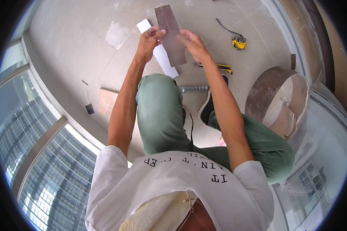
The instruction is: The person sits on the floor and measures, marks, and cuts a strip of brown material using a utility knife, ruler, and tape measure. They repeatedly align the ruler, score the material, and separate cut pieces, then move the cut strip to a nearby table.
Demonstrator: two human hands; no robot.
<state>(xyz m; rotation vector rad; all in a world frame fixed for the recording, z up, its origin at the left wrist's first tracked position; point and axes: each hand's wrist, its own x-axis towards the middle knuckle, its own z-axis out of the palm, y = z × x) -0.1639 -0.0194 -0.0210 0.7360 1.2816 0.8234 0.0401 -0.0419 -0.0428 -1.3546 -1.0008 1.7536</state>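
A flat, dark brown strip (172,44), narrow and rectangular, is held up over the floor in front of me. My left hand (148,43) is closed on its left edge, thumb on the upper face and fingers underneath. At the opposite edge is my right hand (193,45); its fingertips overlap the strip and blur, so their grip is unclear. Partly hidden below the strip, a longer white strip (164,59) sticks out at both ends. Close to my right wrist lies a yellow and black utility knife (224,68).
A yellow tape measure (239,43) rests farther right. A big brown sheet roll (266,90) stands beside my right knee. Near my foot lies a grey metallic tool (194,89). A tan board (107,101) and small dark piece (90,109) lie left, near the windows (46,154).
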